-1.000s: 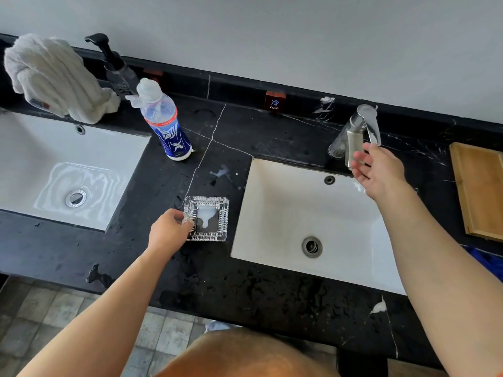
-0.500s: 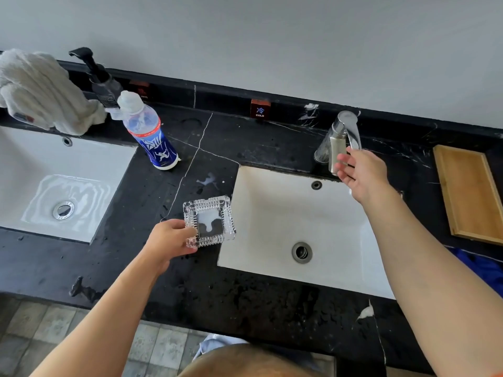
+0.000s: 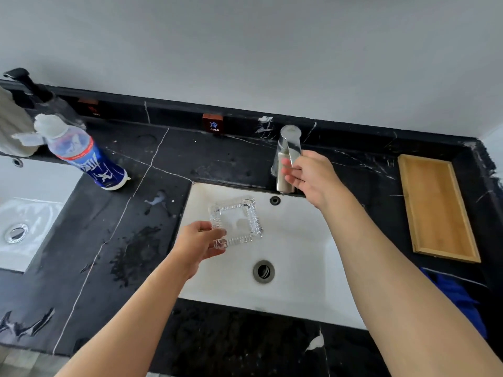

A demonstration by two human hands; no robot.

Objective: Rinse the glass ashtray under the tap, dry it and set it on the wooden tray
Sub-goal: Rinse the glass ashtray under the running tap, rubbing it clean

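Note:
My left hand [image 3: 200, 244] grips the near left corner of the square glass ashtray [image 3: 239, 220] and holds it in the air over the left part of the white sink [image 3: 299, 268]. My right hand [image 3: 310, 176] rests on the lever of the metal tap [image 3: 287, 156] at the sink's back edge, fingers around the handle. No water stream is visible. The wooden tray [image 3: 435, 205] lies empty on the black counter to the right of the sink.
A blue-labelled plastic bottle [image 3: 81, 156] stands on the black marble counter [image 3: 130, 213] at the left, with a pump dispenser [image 3: 35, 91] and a white cloth [image 3: 13, 126] behind it. A second sink [image 3: 24, 221] is at far left. A blue cloth [image 3: 454, 295] lies right of the sink.
My left hand lifted the ashtray off the counter and carried it right, over the sink. My right hand stayed at the tap lever. The view shifted right.

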